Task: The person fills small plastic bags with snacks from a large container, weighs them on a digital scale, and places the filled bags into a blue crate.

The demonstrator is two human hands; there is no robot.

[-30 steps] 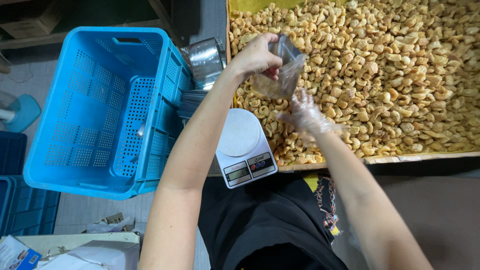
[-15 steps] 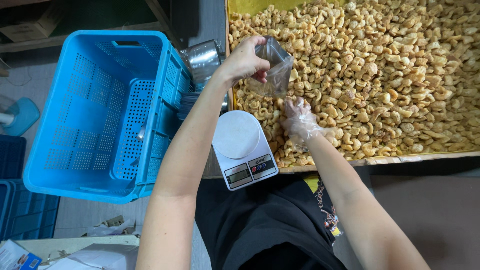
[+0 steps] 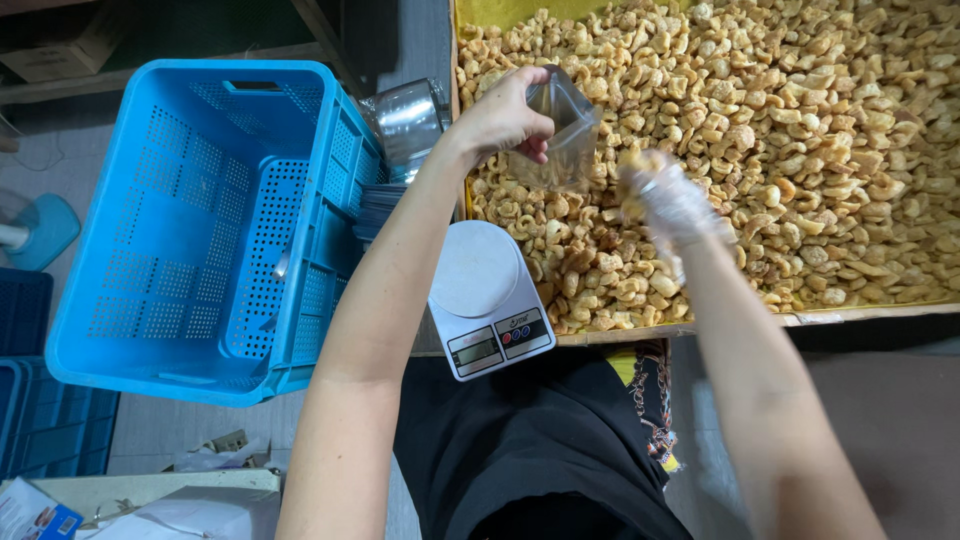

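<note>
My left hand (image 3: pixel 503 118) holds a clear plastic bag (image 3: pixel 562 135) open above the near left corner of a big tray (image 3: pixel 860 315) heaped with pale fried snack pieces (image 3: pixel 800 130). My right hand (image 3: pixel 665 200), in a thin clear glove, is raised just right of the bag and closed on a handful of the snack pieces. A small white kitchen scale (image 3: pixel 482 296) with a round platform sits below the bag, at the tray's left edge.
An empty blue perforated plastic crate (image 3: pixel 200 220) stands to the left. A shiny metal container (image 3: pixel 405 122) sits between the crate and the tray. More blue crates (image 3: pixel 40 420) and cardboard lie at lower left.
My right hand has lifted out of the snack pile with a handful and moved up beside the bag. The left hand has kept the bag in about the same place.
</note>
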